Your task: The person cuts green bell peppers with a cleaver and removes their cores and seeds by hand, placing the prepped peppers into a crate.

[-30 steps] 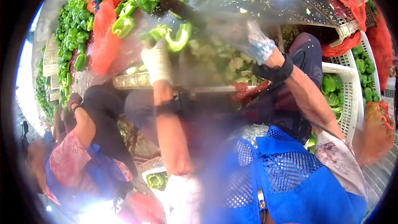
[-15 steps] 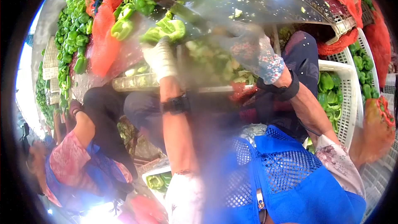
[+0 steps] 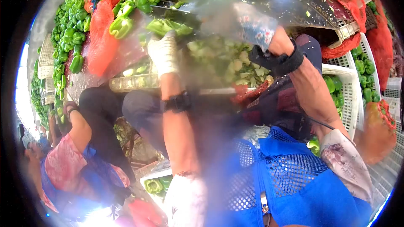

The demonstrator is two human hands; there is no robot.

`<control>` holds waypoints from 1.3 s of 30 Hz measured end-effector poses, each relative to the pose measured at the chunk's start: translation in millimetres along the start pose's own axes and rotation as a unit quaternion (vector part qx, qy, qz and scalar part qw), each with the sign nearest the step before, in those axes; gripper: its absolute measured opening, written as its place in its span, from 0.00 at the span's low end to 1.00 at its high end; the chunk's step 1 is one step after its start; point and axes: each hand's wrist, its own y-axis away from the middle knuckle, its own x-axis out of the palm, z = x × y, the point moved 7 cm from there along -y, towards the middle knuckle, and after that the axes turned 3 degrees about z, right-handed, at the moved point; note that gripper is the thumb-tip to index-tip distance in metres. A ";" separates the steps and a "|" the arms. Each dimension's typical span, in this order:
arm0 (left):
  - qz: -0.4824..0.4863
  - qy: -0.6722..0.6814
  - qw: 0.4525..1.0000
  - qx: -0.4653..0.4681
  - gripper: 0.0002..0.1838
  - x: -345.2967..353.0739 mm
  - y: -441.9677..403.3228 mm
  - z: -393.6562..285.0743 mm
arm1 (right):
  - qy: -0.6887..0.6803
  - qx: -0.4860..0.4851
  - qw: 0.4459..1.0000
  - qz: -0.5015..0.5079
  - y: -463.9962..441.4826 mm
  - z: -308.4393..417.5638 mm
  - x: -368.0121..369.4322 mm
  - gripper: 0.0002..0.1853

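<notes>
My left hand (image 3: 164, 54), in a pale glove, is closed on a green bell pepper (image 3: 170, 27), which appears cut open. My right hand (image 3: 242, 23), in a floral-patterned glove, is smeared by blur but looks closed round a knife, whose handle I cannot make out. The knife's blade (image 3: 174, 10) points left, just above the pepper. Below both hands, a crate (image 3: 134, 83) holds pale green pepper scraps (image 3: 242, 65).
Green peppers lie heaped (image 3: 75, 35) at left, near a red mesh bag (image 3: 101, 42). A dark board (image 3: 290, 6) sits ahead. White crates (image 3: 355, 96) with peppers stand at right. A co-worker (image 3: 71, 159) sits at lower left.
My right hand has moved up, and the knife blade lies flatter. The pepper in my left hand has turned and looks narrower; that hand has shifted slightly.
</notes>
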 end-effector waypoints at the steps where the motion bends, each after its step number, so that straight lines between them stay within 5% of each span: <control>1: 0.004 0.013 1.000 0.007 0.18 -2.9 -2.1 2.9 | -0.035 0.008 0.999 0.006 -3.5 -7.9 2.7 0.11; 7: -0.006 0.084 0.996 -0.025 0.20 -12.7 8.9 6.0 | 0.023 -0.099 0.979 -0.176 16.4 3.0 26.6 0.14; 9: 0.019 0.136 0.989 -0.054 0.20 -24.4 5.4 20.9 | -0.060 -0.034 0.985 -0.157 17.7 -6.2 18.4 0.16; 11: 0.122 -0.035 0.991 0.033 0.21 -30.7 10.0 10.4 | -0.213 0.100 0.968 -0.085 23.5 -22.1 17.1 0.19; 13: 0.125 0.220 0.961 -0.114 0.22 -29.8 21.3 18.5 | -0.240 0.150 0.955 -0.092 30.9 -26.5 11.0 0.21; 17: 0.249 0.479 0.788 -0.297 0.21 4.0 53.6 -0.3 | -0.307 0.204 0.919 -0.138 60.0 -16.5 -5.3 0.21; 20: 0.175 0.157 0.967 -0.093 0.22 0.7 30.5 -8.1 | -0.267 0.193 0.926 -0.182 73.7 -24.8 -15.4 0.20; 22: 0.191 -0.026 0.981 0.001 0.26 3.0 14.4 -5.3 | -0.257 0.182 0.929 -0.193 81.6 -19.8 -24.2 0.21; 24: 0.196 0.079 0.972 -0.101 0.30 21.1 24.7 -21.5 | -0.246 0.163 0.933 -0.205 89.9 -14.6 -28.8 0.21; 27: 0.215 0.019 0.972 -0.094 0.32 17.4 12.4 -14.4 | -0.234 0.199 0.930 -0.200 97.7 -22.7 -23.0 0.20; 31: 0.216 -0.031 0.973 -0.070 0.29 17.6 16.7 -17.5 | -0.382 0.228 0.875 -0.193 95.3 -37.3 -17.3 0.20; 35: 0.219 0.027 0.973 -0.072 0.27 23.8 25.7 -18.3 | -0.288 0.161 0.926 -0.182 89.7 -144.0 24.3 0.16; 39: 0.218 0.036 0.972 -0.076 0.27 20.8 23.9 -14.4 | -0.380 0.192 0.879 -0.213 95.3 -148.9 22.5 0.16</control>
